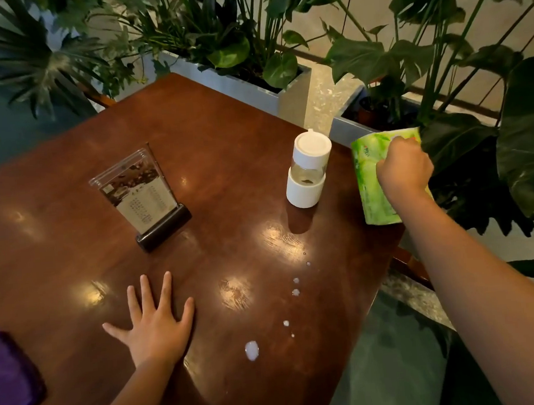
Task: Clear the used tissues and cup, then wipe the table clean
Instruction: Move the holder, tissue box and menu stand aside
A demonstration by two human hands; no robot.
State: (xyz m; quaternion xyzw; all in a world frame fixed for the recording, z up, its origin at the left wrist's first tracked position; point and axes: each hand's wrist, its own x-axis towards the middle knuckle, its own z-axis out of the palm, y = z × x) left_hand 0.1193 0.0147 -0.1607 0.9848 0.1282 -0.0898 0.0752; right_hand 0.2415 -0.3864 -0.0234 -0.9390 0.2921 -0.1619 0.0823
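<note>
My right hand (404, 168) is closed around a green tissue pack (371, 187) at the right edge of the dark wooden table (222, 142). Flat on the tabletop near the front lies my left hand (155, 323), fingers spread, holding nothing. A trail of white liquid drops (251, 350) runs across the table from near the front edge toward the right. A white-capped container (308, 170) with a clear middle stands upright just left of the tissue pack. A folded purple cloth (8, 379) rests at the front left corner.
An acrylic menu stand (143, 193) on a dark base stands in the middle of the table. Grey planters (250, 85) with large leafy plants line the far and right sides. The floor shows beyond the table's right edge.
</note>
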